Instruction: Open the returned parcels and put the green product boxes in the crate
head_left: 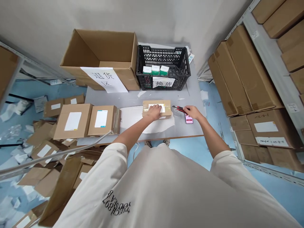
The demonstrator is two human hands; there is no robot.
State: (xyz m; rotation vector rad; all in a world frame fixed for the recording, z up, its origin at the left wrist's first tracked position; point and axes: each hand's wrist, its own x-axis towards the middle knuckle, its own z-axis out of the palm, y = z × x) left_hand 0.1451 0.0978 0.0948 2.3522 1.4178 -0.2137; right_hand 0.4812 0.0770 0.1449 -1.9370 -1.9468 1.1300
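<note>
My left hand [155,112] lies on top of a small taped cardboard box [168,109], its fingers resting across the white label. To the right of that box, the fingers of my right hand [192,112] are closed around the end of a slim red-and-black tool, which looks like a utility knife [179,109]. Its tip points left, towards the box, with a small gap between them. Just below my right hand lies a phone [189,119] with a pink screen, partly hidden. White paper [135,117] is spread under the box.
Behind stand a large open carton [118,47] and a black plastic crate [181,80] holding several white-and-green packs. Two labelled boxes [62,118] sit at the table's left. A thin pale bar [71,150] crosses the lower left. Shelves [268,53] of cartons flank the right; discarded boxes litter the left floor.
</note>
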